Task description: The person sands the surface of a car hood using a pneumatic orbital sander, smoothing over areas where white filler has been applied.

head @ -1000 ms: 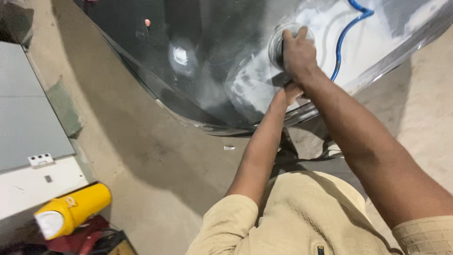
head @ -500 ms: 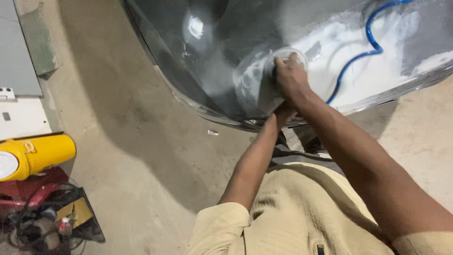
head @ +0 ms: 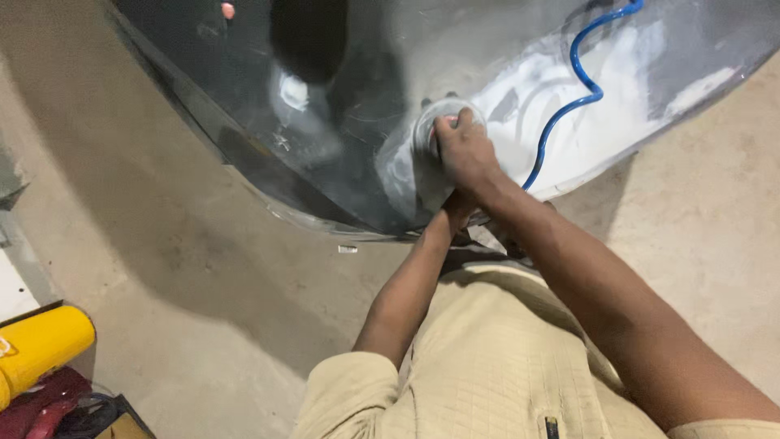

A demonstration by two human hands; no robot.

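My right hand (head: 463, 150) presses down on a round sander (head: 431, 130) that sits on a dark glossy car body panel (head: 357, 89). White dust covers the panel to the right of the tool. A blue air hose (head: 573, 81) runs from under my right wrist up across the panel. My left hand (head: 459, 210) is below the right one, mostly hidden beneath it, gripping the rear part of the sander.
The panel's curved edge (head: 268, 195) hangs over a concrete floor (head: 187, 276). A yellow cylinder (head: 36, 349) lies at the lower left beside red equipment (head: 41, 410). A small scrap (head: 348, 249) lies on the floor under the panel's edge.
The view has shifted, so the yellow cylinder slid toward the lower left corner. Both hands stay on the sander, which has moved slightly along the dusty patch of the panel.
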